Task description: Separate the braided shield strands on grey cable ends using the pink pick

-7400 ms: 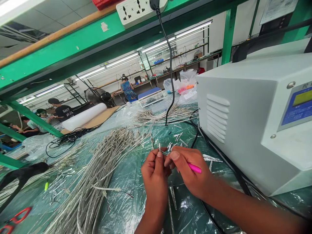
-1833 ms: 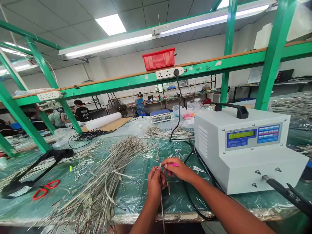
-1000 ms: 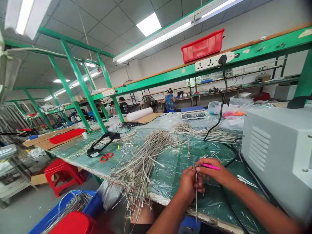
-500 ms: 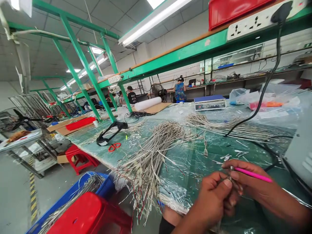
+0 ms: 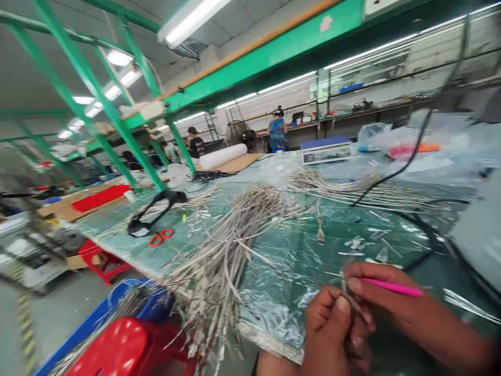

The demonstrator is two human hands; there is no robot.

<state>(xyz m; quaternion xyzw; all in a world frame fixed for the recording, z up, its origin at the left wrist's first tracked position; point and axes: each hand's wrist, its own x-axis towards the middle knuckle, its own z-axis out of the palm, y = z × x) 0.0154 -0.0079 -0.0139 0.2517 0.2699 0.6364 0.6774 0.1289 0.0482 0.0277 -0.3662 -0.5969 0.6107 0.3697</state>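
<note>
My left hand [image 5: 326, 326] is closed, thumb and fingers pinching a thin grey cable end [image 5: 344, 284], which is blurred and mostly hidden by the fingers. Touching it from the right, my right hand [image 5: 378, 284] is closed around a slim pink-handled tool [image 5: 393, 286]. A thin pointed tip pokes out to the left of those fingers. Past both hands, a single USB plug [image 5: 321, 237] on a grey cable lies on the green mat. Left of my hands is a large bundle of grey cables [image 5: 238, 230], its stripped ends hanging over the table edge.
Red-handled scissors [image 5: 161, 237] and a black strap-like frame [image 5: 154, 214] lie at the left. A blue-topped scale [image 5: 326, 150] stands behind more grey cables [image 5: 352, 190]. A red stool [image 5: 113, 347] and blue bin [image 5: 86, 318] stand below. A black cord [image 5: 418, 151] hangs at right.
My view has turned, so the bench and my hands sit further left and the shelf higher. Both hands stay together, still gripping the cable end and the pink-handled tool.
</note>
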